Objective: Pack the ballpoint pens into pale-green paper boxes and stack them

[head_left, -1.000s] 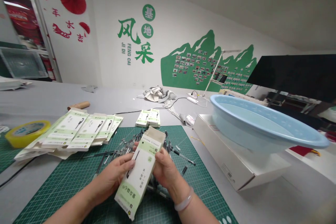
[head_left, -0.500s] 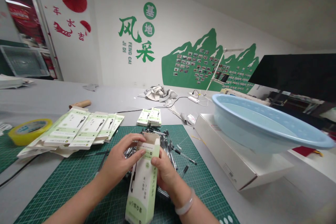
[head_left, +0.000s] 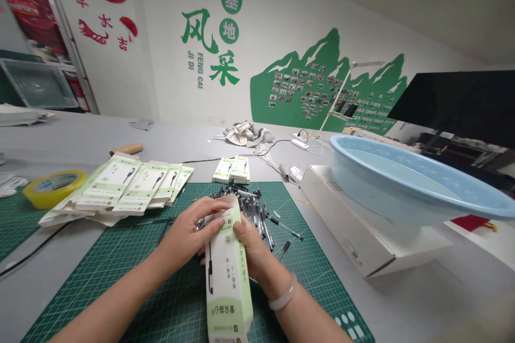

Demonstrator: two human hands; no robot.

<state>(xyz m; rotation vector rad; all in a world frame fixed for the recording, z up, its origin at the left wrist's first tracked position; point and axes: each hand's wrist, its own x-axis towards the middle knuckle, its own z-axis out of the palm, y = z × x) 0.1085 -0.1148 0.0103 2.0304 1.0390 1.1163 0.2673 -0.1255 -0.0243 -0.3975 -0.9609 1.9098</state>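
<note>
A white and light-green pen box (head_left: 227,278) is held in front of me, its far end near the pens and its near end running toward the bottom of the view. My left hand (head_left: 201,225) is closed around the far end, with fingers over the top flap area. On the right side of the box, my right hand (head_left: 251,244) grips it with the thumb on the top edge. Just beyond both hands lies a heap of black and clear pens (head_left: 257,214), partly hidden by the hands. I cannot see inside the box.
Under everything lies a green cutting mat (head_left: 169,289). Flattened pen boxes (head_left: 137,187) overlap at left, beside a yellow tape roll (head_left: 54,187). Small filled-out boxes (head_left: 240,170) stand beyond the pens. At right, a blue basin (head_left: 394,182) rests on a white carton (head_left: 362,241).
The box has turned so it lies straighter, with its near end shifted right and its far opening less visible. Both hands stay on it. The whole view has tilted slightly.
</note>
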